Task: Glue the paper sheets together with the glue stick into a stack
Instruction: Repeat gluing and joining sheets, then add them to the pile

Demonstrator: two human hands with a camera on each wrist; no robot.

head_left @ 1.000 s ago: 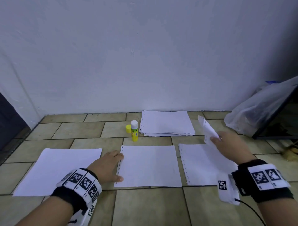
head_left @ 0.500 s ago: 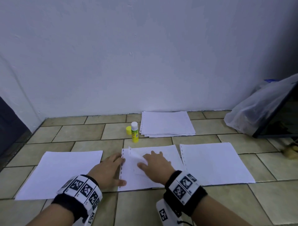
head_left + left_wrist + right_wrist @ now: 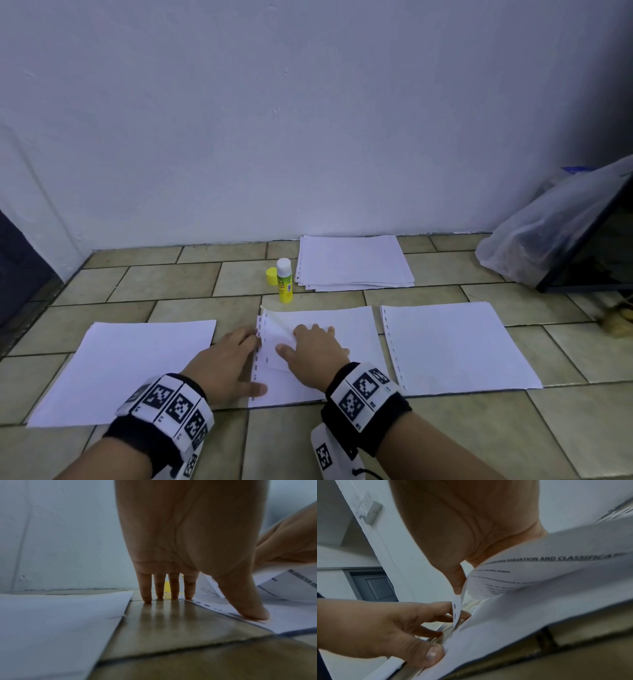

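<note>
Paper sheets are laid in a row of three on the tiled floor (image 3: 342, 442), nearest to the person. A left sheet (image 3: 130, 366), a middle sheet (image 3: 342, 322) and a right sheet (image 3: 452, 346) can be counted. Punched holes are seen down the left edges of the middle and right sheets.

Two hands are seen at the middle sheet. The left hand (image 3: 226, 366) is spread out flat. Its four fingers (image 3: 174, 586) are stood on the floor between the left sheet and the middle sheet, and its thumb (image 3: 247, 601) is pressed on the holed edge of the middle sheet. One more sheet, a top sheet (image 3: 274, 337), is laid over the middle one. It is held down by the right hand (image 3: 317, 356), whose fingers are seen stretched flat on it in the head view. In the right wrist view the top sheet (image 3: 556, 566) is curled up under the palm, and printed words are seen on its underside. Whether the paper is also pinched cannot be told.

Farther back, one glue stick (image 3: 284, 280) is stood upright on the floor, with its white tip bare. One yellow cap (image 3: 271, 276) is set just beside it, on its left. A pile of more paper (image 3: 352, 262) is laid to the right of the glue stick, near the white wall (image 3: 308, 120). How many sheets are in the pile cannot be counted. One clear plastic bag (image 3: 534, 236) is seen far off to the right.
</note>
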